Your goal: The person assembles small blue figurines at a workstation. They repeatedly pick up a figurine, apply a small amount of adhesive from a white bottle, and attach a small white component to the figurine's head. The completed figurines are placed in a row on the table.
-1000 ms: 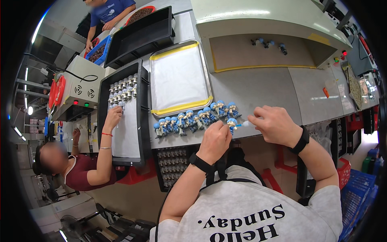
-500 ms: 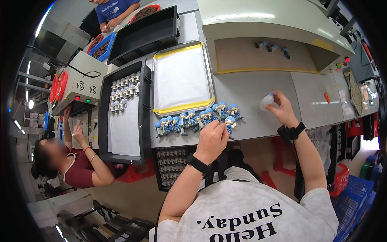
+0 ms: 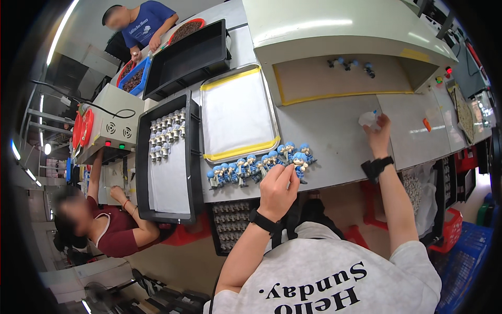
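Note:
A row of small blue-haired figurines (image 3: pixel 251 167) stands along the near edge of the grey worktable (image 3: pixel 334 136). My left hand (image 3: pixel 278 189) pinches the figurine (image 3: pixel 299 162) at the right end of that row. My right hand (image 3: pixel 379 132) is stretched out to the right over the table, fingers closed on a small white crumpled piece (image 3: pixel 368 119); what it is I cannot tell. Both wrists wear black bands.
A white tray with yellow tape (image 3: pixel 238 115) lies behind the row. A black tray (image 3: pixel 168 157) at left holds several grey figurines. A hooded booth (image 3: pixel 345 52) has three figurines inside. A seated person (image 3: pixel 99 225) works at left; another person (image 3: pixel 141 23) stands far back.
My right hand has left the figurine row and swung out to the right, now gripping the white piece. The seated person's arm has pulled back from the black tray.

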Available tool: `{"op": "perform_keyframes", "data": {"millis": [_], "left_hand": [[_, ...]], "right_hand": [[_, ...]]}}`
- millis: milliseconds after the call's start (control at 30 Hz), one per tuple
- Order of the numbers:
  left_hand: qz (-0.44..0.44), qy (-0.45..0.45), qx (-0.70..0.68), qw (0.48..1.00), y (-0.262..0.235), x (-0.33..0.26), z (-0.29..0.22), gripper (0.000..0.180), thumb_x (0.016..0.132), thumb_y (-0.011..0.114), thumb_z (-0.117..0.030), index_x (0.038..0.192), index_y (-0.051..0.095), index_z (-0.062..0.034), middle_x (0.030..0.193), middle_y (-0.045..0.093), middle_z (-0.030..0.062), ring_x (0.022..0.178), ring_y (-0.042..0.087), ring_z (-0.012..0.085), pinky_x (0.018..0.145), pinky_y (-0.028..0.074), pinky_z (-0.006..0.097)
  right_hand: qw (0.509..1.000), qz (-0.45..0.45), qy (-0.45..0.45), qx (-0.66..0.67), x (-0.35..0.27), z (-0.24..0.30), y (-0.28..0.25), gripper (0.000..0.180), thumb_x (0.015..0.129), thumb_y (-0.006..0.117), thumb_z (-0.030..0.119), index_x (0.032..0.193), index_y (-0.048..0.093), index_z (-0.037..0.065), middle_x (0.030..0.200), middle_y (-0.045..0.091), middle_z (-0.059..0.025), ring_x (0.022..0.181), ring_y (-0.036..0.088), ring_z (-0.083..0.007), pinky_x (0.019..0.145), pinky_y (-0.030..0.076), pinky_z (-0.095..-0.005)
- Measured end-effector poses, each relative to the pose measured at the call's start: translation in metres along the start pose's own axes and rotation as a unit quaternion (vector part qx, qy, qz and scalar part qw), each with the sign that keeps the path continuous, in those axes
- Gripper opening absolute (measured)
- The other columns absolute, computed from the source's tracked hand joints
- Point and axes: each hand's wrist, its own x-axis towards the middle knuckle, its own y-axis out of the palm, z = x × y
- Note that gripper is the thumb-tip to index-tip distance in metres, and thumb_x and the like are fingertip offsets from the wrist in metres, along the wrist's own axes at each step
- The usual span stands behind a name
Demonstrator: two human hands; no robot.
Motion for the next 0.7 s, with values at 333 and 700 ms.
{"op": "perform_keyframes", "data": {"millis": [333, 700], "left_hand": [[0.004, 0.047, 0.048, 0.998, 0.007, 0.004, -0.001, 0.016, 0.073, 0.064, 0.004, 0.089, 0.063, 0.0028, 0.065, 0.051, 0.0104, 0.058, 0.053, 0.0259, 0.052, 0.043, 0.034], [0.001, 0.018, 0.007, 1.000, 0.001, -0.005, -0.009, 0.018, 0.074, 0.063, 0.004, 0.092, 0.063, 0.0053, 0.068, 0.054, 0.0118, 0.057, 0.054, 0.0258, 0.050, 0.043, 0.033]], "right_hand": [[0.882, 0.304, 0.246, 0.263, -0.146, 0.200, 0.008, 0.015, 0.082, 0.065, 0.005, 0.095, 0.067, -0.002, 0.084, 0.059, -0.0033, 0.072, 0.054, -0.0064, 0.054, 0.045, -0.0183], [0.950, 0.158, 0.055, 0.264, -0.167, 0.206, 0.026, 0.011, 0.079, 0.067, -0.002, 0.090, 0.065, -0.003, 0.087, 0.058, -0.0048, 0.075, 0.057, -0.0097, 0.064, 0.050, -0.0200]]}}
